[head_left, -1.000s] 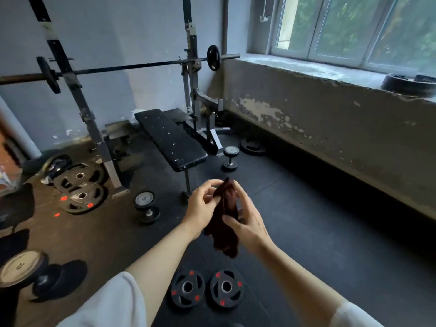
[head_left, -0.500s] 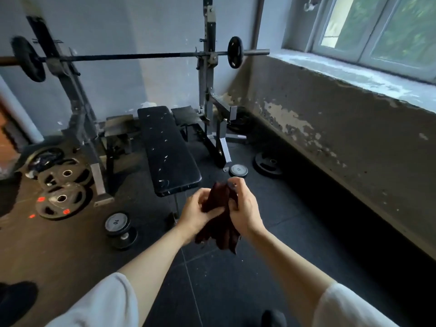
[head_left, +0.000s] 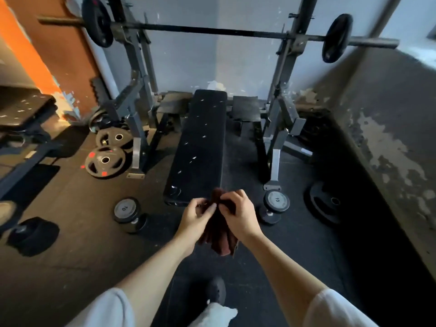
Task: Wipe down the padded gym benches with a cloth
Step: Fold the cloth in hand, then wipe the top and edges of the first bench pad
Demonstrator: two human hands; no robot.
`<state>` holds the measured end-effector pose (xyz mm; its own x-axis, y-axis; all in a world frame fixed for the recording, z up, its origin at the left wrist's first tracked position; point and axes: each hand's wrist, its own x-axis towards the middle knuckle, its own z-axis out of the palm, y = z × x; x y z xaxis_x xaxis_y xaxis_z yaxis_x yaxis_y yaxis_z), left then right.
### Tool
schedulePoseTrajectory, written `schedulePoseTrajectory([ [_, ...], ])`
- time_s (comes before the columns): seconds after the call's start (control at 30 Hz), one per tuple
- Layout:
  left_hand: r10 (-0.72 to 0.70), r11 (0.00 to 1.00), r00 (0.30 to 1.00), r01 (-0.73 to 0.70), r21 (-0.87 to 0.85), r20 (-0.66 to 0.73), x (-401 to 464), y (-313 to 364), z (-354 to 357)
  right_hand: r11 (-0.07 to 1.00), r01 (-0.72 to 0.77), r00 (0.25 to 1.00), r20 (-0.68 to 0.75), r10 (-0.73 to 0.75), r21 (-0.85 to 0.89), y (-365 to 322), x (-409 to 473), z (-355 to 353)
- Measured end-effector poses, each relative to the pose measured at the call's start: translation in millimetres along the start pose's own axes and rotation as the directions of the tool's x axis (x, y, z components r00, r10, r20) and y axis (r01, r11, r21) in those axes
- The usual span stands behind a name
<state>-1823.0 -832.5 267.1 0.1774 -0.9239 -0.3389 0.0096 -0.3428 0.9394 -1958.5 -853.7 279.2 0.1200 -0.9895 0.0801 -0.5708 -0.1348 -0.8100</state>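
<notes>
**Cloth held in both hands at the foot of the bench**

Standing at the near end of the flat padded bench (head_left: 199,147), black and flecked with pale scuffs. Holding a dark maroon cloth (head_left: 218,239) bunched between both hands, just in front of the bench's near edge and above the floor. Left hand (head_left: 197,219) curled around the cloth's left side, thumb and fingertips pinching the fabric near the top. Right hand (head_left: 238,214) gripping the upper fold from the right, fingers bent over it; loose end of the cloth hanging down below the wrists.

Behind the bench, a barbell (head_left: 212,31) resting across the rack uprights, a plate at each end. Left of the bench, two weight plates (head_left: 105,161) lying flat on the floor by the rack's foot, with a dumbbell (head_left: 128,214) marked 10 nearer the near corner. Right of the bench, a second dumbbell (head_left: 274,204) marked 10, and beyond it another plate (head_left: 326,204) flat on the dark floor mat. Far left of the bench, part of a second padded bench (head_left: 23,109). Below the hands, a dark shoe (head_left: 215,290) and a pale trouser leg.
</notes>
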Motion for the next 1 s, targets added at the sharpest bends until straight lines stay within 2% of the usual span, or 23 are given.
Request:
schedulePoseTrajectory([
  [0.07, -0.014, 1.000, 0.998, 0.013, -0.021, -0.068, 43.4, -2.2, 19.3, 1.000, 0.023, 0.976, 0.217, -0.024, 0.006, 23.9, 42.1, -1.0],
  [0.17, -0.088, 0.995, 0.984, 0.079, -0.064, -0.153, 112.4, -6.6, 42.5, 0.997, 0.049, 0.919, 0.394, -0.019, -0.066, 65.9, 101.9, 5.9],
  [0.33, -0.167, 0.983, 0.971, 0.152, -0.100, -0.171, 207.2, -13.6, 65.9, 0.982, 0.119, 0.868, 0.496, -0.029, -0.150, 118.9, 198.4, 26.4],
  [0.43, -0.239, 0.969, 0.946, 0.219, -0.112, -0.218, 244.2, -25.9, 61.9, 0.983, 0.143, 0.812, 0.581, -0.049, -0.117, 133.1, 245.8, 46.8],
  [0.5, -0.286, 0.957, 0.930, 0.265, -0.120, -0.229, 263.2, -36.8, 57.9, 0.985, 0.134, 0.766, 0.642, -0.035, -0.107, 144.9, 272.9, 63.7],
  [0.57, -0.338, 0.941, 0.901, 0.323, -0.100, -0.270, 280.7, -55.5, 56.0, 0.981, 0.142, 0.672, 0.740, 0.000, -0.129, 160.7, 300.2, 79.4],
  [0.67, -0.416, 0.889, 0.826, 0.458, 0.023, -0.380, 302.4, -84.4, 61.0, 0.922, 0.312, 0.505, 0.862, 0.044, -0.230, 199.2, 339.7, 104.3],
  [0.77, -0.438, 0.820, 0.781, 0.550, 0.160, -0.445, 318.8, -114.6, 81.0, 0.884, 0.421, 0.329, 0.943, 0.060, -0.204, 237.4, 374.1, 125.9],
  [0.83, -0.439, 0.780, 0.769, 0.583, 0.228, -0.464, 329.9, -130.9, 96.4, 0.848, 0.509, 0.268, 0.963, 0.005, -0.146, 255.3, 390.2, 142.4],
  [0.9, -0.407, 0.743, 0.766, 0.595, 0.307, -0.498, 338.5, -147.6, 109.7, 0.774, 0.622, 0.244, 0.969, -0.046, -0.120, 269.4, 399.4, 160.1],
  [1.0, -0.363, 0.682, 0.766, 0.606, 0.410, -0.531, 350.7, -170.5, 121.9, 0.532, 0.834, 0.205, 0.977, -0.050, -0.148, 288.5, 407.4, 186.7],
])
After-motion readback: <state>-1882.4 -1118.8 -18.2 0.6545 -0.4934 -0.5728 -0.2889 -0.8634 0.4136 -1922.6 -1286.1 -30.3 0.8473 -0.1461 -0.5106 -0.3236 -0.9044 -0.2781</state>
